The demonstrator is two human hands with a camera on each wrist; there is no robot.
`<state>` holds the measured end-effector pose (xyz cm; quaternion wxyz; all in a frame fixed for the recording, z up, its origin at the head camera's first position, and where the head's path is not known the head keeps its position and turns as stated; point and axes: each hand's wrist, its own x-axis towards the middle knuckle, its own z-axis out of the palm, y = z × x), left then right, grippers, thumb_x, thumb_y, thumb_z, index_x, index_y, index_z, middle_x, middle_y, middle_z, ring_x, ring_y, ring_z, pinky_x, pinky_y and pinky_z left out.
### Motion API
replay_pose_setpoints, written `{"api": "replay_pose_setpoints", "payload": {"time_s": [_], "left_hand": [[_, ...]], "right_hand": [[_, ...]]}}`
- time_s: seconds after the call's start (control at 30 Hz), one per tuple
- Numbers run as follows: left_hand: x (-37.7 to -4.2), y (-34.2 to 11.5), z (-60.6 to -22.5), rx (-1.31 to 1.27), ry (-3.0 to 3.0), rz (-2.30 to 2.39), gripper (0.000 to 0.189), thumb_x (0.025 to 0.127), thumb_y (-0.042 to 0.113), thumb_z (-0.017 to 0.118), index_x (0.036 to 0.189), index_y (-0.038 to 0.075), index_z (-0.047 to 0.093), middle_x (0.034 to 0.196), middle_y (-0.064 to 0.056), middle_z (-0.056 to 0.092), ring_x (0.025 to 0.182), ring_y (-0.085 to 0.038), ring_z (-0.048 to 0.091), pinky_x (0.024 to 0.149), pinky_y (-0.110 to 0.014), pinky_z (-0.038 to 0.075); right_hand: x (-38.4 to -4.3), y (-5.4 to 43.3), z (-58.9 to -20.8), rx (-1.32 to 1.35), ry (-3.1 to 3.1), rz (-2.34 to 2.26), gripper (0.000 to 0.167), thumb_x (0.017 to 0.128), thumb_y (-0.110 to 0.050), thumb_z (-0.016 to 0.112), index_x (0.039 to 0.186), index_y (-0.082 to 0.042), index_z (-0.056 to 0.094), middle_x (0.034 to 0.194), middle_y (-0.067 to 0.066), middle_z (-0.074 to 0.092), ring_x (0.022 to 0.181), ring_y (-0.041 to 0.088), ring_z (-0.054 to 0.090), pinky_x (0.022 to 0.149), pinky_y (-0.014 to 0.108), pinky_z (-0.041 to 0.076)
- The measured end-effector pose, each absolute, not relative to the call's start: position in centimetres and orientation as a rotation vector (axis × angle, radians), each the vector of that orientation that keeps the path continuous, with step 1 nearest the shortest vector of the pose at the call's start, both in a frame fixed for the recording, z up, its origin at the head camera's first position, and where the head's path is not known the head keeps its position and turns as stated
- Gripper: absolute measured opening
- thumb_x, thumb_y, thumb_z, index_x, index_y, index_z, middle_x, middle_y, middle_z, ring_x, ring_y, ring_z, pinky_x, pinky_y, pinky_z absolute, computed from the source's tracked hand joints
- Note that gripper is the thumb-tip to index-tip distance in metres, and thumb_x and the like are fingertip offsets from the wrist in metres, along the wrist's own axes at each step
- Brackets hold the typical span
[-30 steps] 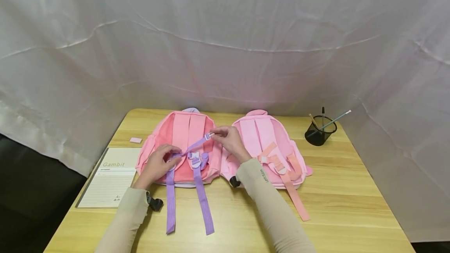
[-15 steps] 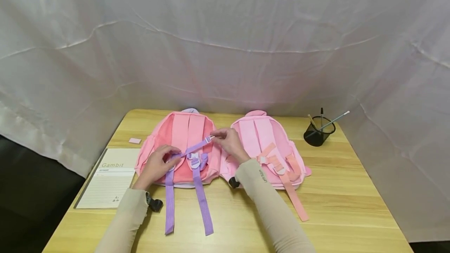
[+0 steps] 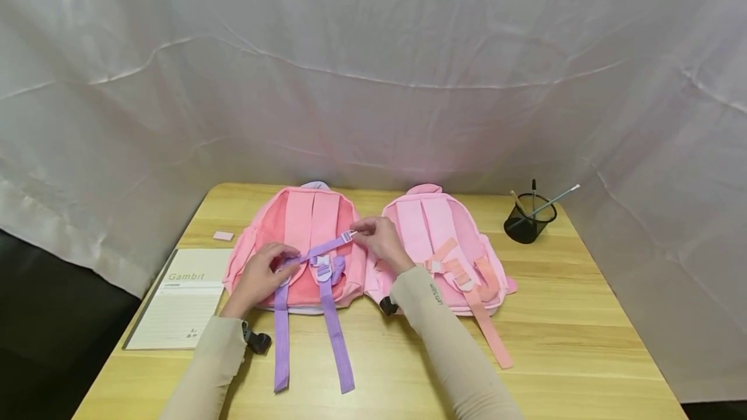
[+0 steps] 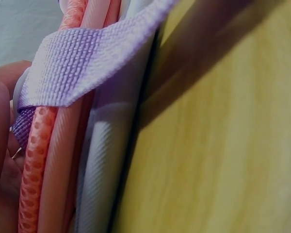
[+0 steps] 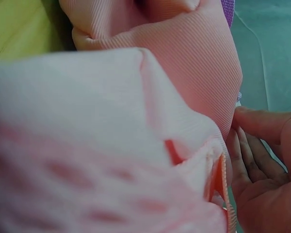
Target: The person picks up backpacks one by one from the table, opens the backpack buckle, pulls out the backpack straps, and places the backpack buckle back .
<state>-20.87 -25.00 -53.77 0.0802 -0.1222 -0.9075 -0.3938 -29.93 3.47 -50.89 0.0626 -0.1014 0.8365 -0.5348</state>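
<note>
Right hand [image 3: 379, 238] pinches the buckle [image 3: 347, 236] of a purple strap [image 3: 324, 248] over the coral backpack [image 3: 298, 222], lower than a moment ago, so strap slants less; left hand [image 3: 261, 274] curls nearby, grip unclear

place: screened-off desk space; grey cloth [image 3: 373, 50] round wooden table [image 3: 572, 329]

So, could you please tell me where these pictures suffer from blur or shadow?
Head view: mostly clear, though small print on the cream paper notebook is unreadable; left wrist: a shadow streaks the yellowish wood-grain tabletop beside the woven purple strap; right wrist: the pale pink mesh backpack is out of focus up close, the ribbed salmon-pink backpack beyond it sharper.
</note>
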Motion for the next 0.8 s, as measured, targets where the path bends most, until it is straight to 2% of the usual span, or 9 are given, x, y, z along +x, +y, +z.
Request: {"api": "replay_pose_setpoints", "payload": {"time_s": [0.27, 0.8], "left_hand": [[-20.65, -24.95, -54.04, -0.368, -2.704, -1.188, 0.023, 0.095, 0.024, 0.077, 0.117, 0.018, 0.073, 0.116, 0.000, 0.071, 0.106, -0.020, 0.061, 0.095, -0.045, 0.050], [-20.69, -24.96, -53.81, -0.364, -2.709, -1.179, 0.024, 0.095, 0.024, 0.077, 0.117, 0.018, 0.072, 0.116, 0.000, 0.072, 0.109, -0.020, 0.061, 0.097, -0.046, 0.050]], "right_hand": [[-29.77, 3.60, -51.23, -0.352, 2.563, -1.584, 0.022, 0.090, -0.001, 0.077, 0.112, -0.005, 0.079, 0.105, 0.011, 0.079, 0.095, 0.022, 0.075, 0.084, 0.030, 0.060], [-29.73, 3.42, -51.02, -0.370, 2.591, -1.552, 0.021, 0.090, -0.001, 0.077, 0.111, -0.004, 0.080, 0.104, 0.013, 0.079, 0.093, 0.021, 0.073, 0.083, 0.030, 0.060]]}}
